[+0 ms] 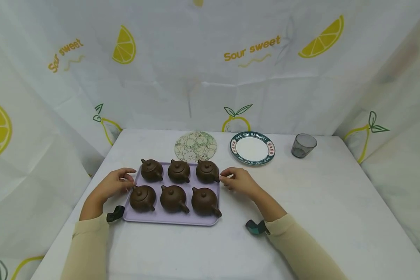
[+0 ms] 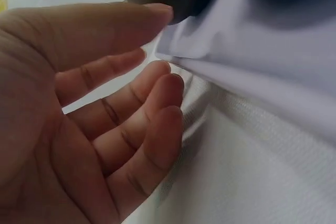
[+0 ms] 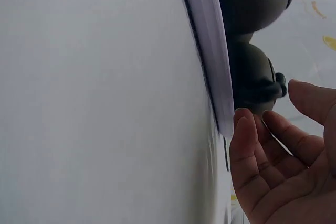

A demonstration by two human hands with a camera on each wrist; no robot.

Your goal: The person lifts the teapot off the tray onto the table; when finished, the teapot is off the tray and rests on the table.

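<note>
1. Beige sleeves (image 1: pixel 88 249) slant over the desk (image 1: pixel 301 194), one beyond each front corner of a lilac tray (image 1: pixel 160 217) that sits toward the desk's left edge.
2. Six brown teapots (image 1: pixel 174 199) stand upright on the tray – three along its back edge, three along its front edge.
3. Step in hand, as I judge it: the hands are set at the tray's short edges, as if to handle it from both sides. Next, that would call for matched holds on the left and right rims, fingers beneath, kept level lest the round pots slide.
4. At the left edge, the left hand (image 1: pixel 116 183) has its fingers loosely bent and the thumb apart, near the front-left teapot; it pinches nothing.
5. By the right edge, toward the back corner, the right hand (image 1: pixel 240 181) is likewise half curled – thumb and fingers apart, gripping nothing. Whether a fingertip brushes the back-right teapot or the rim, the dim right wrist view leaves uncertain.
</note>
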